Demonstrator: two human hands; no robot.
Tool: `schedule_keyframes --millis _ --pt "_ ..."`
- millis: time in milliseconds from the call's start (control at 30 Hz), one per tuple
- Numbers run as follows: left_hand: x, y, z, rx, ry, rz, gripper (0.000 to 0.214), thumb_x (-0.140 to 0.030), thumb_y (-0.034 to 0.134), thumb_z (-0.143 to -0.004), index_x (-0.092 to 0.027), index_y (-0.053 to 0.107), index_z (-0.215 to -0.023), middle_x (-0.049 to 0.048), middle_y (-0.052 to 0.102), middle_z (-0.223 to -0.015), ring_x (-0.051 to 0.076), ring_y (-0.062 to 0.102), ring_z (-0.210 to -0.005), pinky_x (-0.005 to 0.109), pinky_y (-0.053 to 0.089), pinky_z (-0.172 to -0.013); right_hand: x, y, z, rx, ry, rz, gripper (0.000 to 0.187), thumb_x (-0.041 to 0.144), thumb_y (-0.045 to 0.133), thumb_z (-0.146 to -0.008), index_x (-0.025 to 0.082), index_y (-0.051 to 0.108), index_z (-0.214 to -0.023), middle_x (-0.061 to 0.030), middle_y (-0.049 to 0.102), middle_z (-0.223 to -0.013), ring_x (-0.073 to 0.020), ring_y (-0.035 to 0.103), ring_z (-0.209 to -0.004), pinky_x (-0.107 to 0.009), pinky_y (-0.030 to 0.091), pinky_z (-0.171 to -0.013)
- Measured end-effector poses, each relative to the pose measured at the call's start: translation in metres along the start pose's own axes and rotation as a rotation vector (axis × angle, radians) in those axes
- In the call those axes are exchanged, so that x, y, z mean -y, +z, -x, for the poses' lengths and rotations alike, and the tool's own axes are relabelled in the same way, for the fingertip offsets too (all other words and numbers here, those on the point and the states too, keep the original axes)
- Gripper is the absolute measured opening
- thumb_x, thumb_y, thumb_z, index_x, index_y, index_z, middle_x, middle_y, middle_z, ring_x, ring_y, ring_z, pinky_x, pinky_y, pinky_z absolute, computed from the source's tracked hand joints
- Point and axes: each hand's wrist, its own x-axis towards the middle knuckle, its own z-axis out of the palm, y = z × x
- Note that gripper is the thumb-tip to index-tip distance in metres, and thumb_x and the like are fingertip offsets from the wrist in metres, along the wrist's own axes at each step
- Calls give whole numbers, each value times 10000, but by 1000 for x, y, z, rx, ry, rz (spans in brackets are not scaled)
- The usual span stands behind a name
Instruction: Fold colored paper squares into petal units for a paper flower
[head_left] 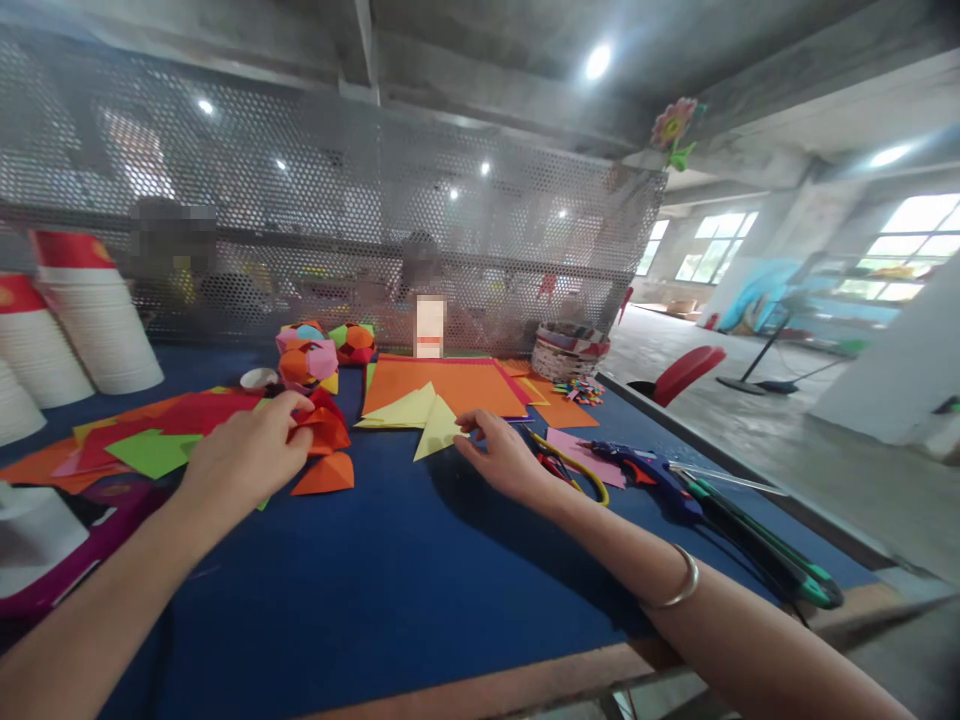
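Observation:
My left hand (251, 445) is closed, thumb and forefinger at the edge of a red-orange folded paper piece (327, 425). An orange folded piece (330, 474) lies just below it on the blue tabletop. My right hand (499, 452) pinches the corner of a pale yellow paper triangle (438, 430). Other yellow folded paper (394, 410) lies to its left, over a stack of orange sheets (442, 385). Multicoloured folded-paper balls (309, 358) sit behind my left hand.
Scissors (592, 485), a blue glue gun (664, 475) and a green-and-black tool (772, 550) lie at right. Stacked paper cups (97, 320) stand at left near a purple tape dispenser (97, 545). A woven basket (570, 350) stands before a perforated metal screen (480, 220).

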Motion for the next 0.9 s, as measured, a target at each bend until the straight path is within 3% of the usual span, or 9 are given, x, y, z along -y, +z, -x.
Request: schedule_keyframes --millis 167,367,633,900 --pt "-6 -3 5 -13 87 -184 354 -405 615 -945 -163 604 -1203 91 620 -1258 233 610 -1156 481 526 -988 -10 9 -14 2 62 75 350 361 631 -988 173 598 -1282 -98 619 -1287 -240 647 -1093 -455 565 -918" --pt "-26 -5 7 -86 259 -6 253 -335 625 -943 -167 633 -1132 71 644 -1214 223 610 -1161 485 504 -1029 -9 13 -19 31 117 96 361 363 633 -987 173 593 -1291 -99 616 -1293 -244 645 -1099 -460 564 -920" --pt "-52 24 29 72 407 236 106 -226 620 -936 -155 648 -1010 33 670 -1049 169 647 -1004 404 555 -923 -7 12 -24 71 248 12 361 363 633 -987 172 592 -1291 -98 619 -1284 -239 650 -1084 -452 569 -909" --pt "-55 36 35 196 363 342 211 -329 606 -958 -157 635 -1076 40 663 -1056 151 647 -920 368 569 -848 -6 9 -26 46 327 -75 358 363 630 -989 174 592 -1290 -98 618 -1287 -238 650 -1086 -452 568 -910"
